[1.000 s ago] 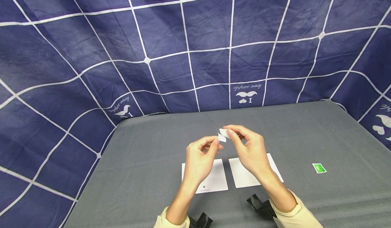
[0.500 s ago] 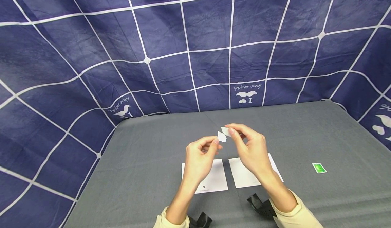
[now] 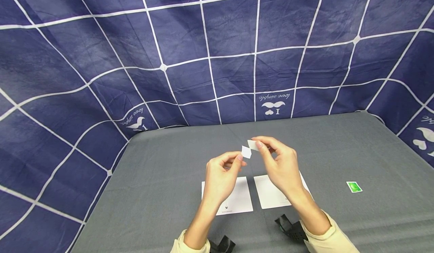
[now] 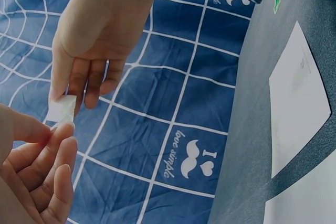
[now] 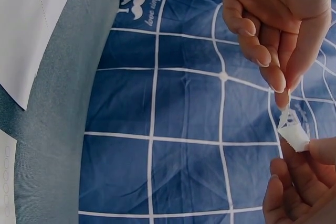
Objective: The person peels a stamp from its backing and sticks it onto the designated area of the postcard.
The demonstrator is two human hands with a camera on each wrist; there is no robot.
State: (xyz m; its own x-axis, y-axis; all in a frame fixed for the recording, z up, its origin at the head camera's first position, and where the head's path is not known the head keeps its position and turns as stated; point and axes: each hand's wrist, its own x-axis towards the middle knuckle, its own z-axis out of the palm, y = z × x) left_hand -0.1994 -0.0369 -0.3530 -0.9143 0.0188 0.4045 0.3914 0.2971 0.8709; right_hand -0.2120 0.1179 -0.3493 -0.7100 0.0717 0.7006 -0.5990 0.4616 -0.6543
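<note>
Right hand (image 3: 284, 168) has edged rightward, pinching a slip (image 3: 252, 145), left hand (image 3: 221, 174) pinching a scrap (image 3: 246, 152), wrists (image 3: 295, 194) part-hiding cards (image 3: 240, 195)

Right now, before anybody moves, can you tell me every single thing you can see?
Notched-edged paper piece: 1, whitish, in right grip
Plain paper piece: 1, white, in left grip
Stamp-like sticker: 1, green with white border, far right of cards
Left card: 1, white with dark print, partly hidden by left arm
Right card: 1, white, beside it, partly hidden
Table covering: 1, grey, underneath
Backdrop cloth: 1, blue with white lines, behind
Straps: 2, black, by the wrists
Sleeves: 2, cream, on the arms
Grips: 2, bare, raised close together
</note>
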